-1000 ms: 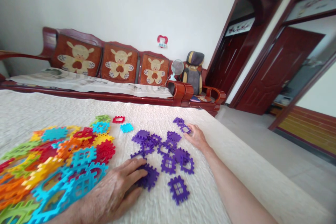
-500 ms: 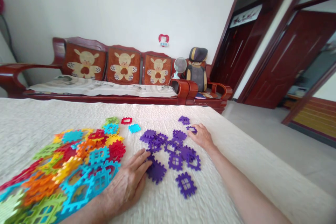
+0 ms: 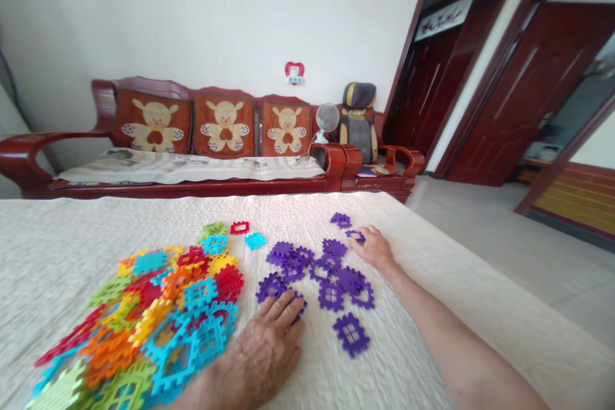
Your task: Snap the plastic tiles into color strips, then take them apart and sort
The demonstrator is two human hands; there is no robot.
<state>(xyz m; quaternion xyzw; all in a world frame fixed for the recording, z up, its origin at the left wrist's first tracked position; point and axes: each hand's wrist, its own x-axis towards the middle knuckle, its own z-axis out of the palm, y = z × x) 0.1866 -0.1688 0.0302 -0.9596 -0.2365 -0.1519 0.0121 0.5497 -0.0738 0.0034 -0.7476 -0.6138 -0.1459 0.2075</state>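
Observation:
My left hand (image 3: pixel 266 346) lies palm down with its fingers stretched over a purple plastic piece (image 3: pixel 300 305), most of which is hidden beneath them. Just beyond those fingertips is a purple interlocking piece with openings (image 3: pixel 270 286). At the far right of the purple group, my right hand (image 3: pixel 375 248) has its thumb and fingers closed at the edge of a small purple frame piece (image 3: pixel 354 236). Between the hands lie several overlapping purple pieces (image 3: pixel 331 295), some solid and some with window shapes. A purple window piece (image 3: pixel 352 335) rests apart, closer to me.
A mixed pile of blue, orange, red, yellow and green pieces (image 3: pixel 163 320) spreads left of my left hand. One red frame (image 3: pixel 239 227) and one blue piece (image 3: pixel 255 241) lie beyond it. The cream cloth (image 3: pixel 403 218) covers the table; a wooden sofa (image 3: pixel 192 189) stands behind.
My left hand has moved right, onto the purple piece it was beside, uncovering a piece with openings. My right hand stays at the small purple frame. The view has shifted slightly.

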